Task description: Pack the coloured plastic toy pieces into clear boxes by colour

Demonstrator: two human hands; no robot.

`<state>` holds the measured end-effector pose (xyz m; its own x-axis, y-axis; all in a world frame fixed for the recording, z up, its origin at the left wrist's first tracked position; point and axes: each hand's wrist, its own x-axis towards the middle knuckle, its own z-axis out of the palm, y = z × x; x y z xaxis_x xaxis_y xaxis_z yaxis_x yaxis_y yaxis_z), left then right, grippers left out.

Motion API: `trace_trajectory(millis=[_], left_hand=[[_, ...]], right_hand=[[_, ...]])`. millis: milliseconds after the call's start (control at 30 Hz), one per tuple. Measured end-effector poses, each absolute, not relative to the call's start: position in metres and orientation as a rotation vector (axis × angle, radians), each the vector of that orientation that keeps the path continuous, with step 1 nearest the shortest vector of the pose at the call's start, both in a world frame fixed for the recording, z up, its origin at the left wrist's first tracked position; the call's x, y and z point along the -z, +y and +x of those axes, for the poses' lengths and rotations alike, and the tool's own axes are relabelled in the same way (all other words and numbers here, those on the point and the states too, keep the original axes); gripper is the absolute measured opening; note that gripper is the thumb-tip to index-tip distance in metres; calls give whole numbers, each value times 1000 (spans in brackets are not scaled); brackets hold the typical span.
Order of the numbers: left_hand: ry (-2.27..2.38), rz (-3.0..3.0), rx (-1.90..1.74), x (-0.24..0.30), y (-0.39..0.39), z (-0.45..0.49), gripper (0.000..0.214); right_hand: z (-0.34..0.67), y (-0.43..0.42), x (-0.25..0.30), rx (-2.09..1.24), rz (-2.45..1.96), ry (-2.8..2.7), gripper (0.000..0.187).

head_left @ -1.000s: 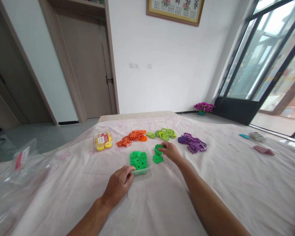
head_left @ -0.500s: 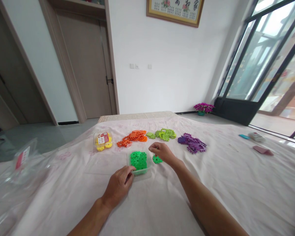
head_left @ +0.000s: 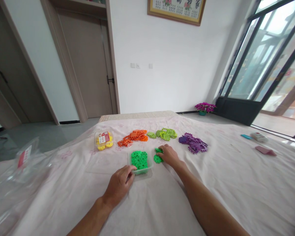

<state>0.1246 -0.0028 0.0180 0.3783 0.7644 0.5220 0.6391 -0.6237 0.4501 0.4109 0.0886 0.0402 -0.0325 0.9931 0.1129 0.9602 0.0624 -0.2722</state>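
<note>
A clear plastic box full of green notched snowflake discs stands in front of me. At its near left corner, my left hand has its fingers closed on the rim. Just to the right of the box, my right hand is closed, thumb and fingers around a green snowflake disc; the palm hides part of it. Another green disc lies flat on the cloth under the fingers.
Beyond the box lie piles of orange discs, yellow-green discs and purple discs. A lidded box of yellow discs stands at left, near crumpled plastic packaging. A pink item lies far right.
My right hand has come down from above the cloth beside the box onto the loose green discs. The left hand stays on the box rim.
</note>
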Motion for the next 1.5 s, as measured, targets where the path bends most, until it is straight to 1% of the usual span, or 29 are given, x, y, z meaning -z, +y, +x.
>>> trace_trajectory(millis=[133, 333, 500, 800, 1033, 1100, 1167, 1233, 1500], left_hand=[[1276, 2450, -1059, -18, -3, 125, 23], [1262, 2448, -1055, -19, -4, 125, 22], [1269, 2452, -1058, -17, -3, 125, 22], [1252, 2448, -1064, -16, -1, 125, 23], [1263, 2437, -1035, -18, -3, 125, 22], [1271, 2444, -1035, -19, -3, 125, 22], [1273, 2453, -1042, -19, -3, 125, 23], [1268, 2457, -1054, -18, -3, 124, 23], [1269, 2453, -1063, -18, -3, 125, 25]], right_hand=[[415, 90, -40, -149, -1975, -2070, 27], [417, 90, -37, -93, -1956, -2060, 24], [419, 91, -35, -40, -1938, -1908, 30], [398, 94, -39, -69, -1462, -1910, 32], [372, 71, -53, -75, -1293, -2055, 28], [371, 68, -53, -94, -1268, -2138, 31], [373, 69, -52, -122, -1278, -2180, 37], [376, 71, -50, -136, -1339, -2183, 40], [396, 77, -48, -56, -1879, -2099, 31]])
